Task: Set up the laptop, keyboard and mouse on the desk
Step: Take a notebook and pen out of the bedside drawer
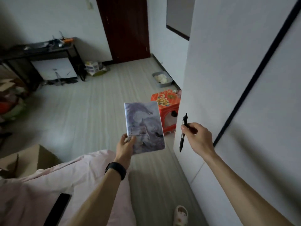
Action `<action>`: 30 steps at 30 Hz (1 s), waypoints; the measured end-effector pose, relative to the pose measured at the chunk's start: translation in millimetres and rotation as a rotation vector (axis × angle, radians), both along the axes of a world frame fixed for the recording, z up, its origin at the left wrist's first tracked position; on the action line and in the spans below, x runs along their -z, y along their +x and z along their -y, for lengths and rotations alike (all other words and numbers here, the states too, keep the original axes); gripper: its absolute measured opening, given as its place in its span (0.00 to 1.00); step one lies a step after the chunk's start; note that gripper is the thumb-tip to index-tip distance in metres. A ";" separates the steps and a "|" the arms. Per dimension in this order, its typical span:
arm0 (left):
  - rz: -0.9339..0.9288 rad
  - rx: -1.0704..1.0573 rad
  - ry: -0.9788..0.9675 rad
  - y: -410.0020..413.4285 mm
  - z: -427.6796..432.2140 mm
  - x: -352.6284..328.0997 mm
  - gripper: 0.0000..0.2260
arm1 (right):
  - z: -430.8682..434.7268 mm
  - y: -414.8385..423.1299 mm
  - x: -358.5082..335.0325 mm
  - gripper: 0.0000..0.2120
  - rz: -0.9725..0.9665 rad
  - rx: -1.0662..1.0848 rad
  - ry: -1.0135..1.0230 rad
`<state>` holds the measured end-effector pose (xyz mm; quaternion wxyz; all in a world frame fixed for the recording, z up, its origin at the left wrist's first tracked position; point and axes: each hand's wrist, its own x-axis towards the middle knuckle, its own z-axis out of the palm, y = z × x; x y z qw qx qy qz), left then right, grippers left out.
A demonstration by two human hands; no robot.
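In the head view, the left hand (125, 145) is pinched shut on the lower left corner of a notebook (144, 127), thumb laid on the pale blue-grey illustrated cover and the other fingers hidden behind it; a ring sits on one finger and a black wristband (116, 170) circles the wrist. The notebook is held in the air over the floor, cover facing the camera, its long axis running up and away from the hand with a slight lean to the left. The right hand (197, 137) is closed around a black pen (183, 132), gripping it near the middle between thumb and curled fingers; the pen stands nearly upright, clip end up and tip down, just right of the notebook and not touching it. No laptop, keyboard or mouse can be made out; the dark desk (40, 51) stands well apart at the far left against the wall, with blurred clutter on top that cannot be identified. Below lies a pale striped floor (91, 101), with an orange plastic stool (166, 108) just behind the notebook, a grey tray (162, 79) farther back by the white wall (228, 70), and a dark brown door (125, 26) at the far end. A pink bedcover (48, 185) fills the lower left, a black phone (58, 207) lying on it, and a pale slipper (180, 214) shows at the bottom edge.
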<state>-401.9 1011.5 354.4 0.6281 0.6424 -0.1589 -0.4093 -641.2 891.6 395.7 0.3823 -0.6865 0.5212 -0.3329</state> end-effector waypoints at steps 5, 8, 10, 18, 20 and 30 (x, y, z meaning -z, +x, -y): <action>0.040 -0.159 -0.009 61.9 64.1 -6.9 0.02 | 102.8 79.9 -9.7 0.14 0.009 -0.149 -0.034; 0.031 -0.261 -0.002 98.6 94.1 -12.1 0.05 | 154.6 124.8 -16.6 0.11 0.006 -0.207 -0.027; 0.037 -0.314 0.008 124.2 114.4 -16.1 0.08 | 185.9 154.1 -17.9 0.12 0.010 -0.226 -0.031; 0.058 -0.433 -0.020 254.1 202.9 -17.1 0.05 | 298.9 305.7 -18.6 0.13 0.037 -0.333 -0.054; 0.054 -0.448 -0.033 297.3 227.0 -15.3 0.04 | 326.7 357.1 -17.7 0.12 0.031 -0.351 -0.055; -0.008 -0.530 -0.055 559.1 336.8 -32.9 0.04 | 456.2 638.2 -31.9 0.10 0.032 -0.449 -0.039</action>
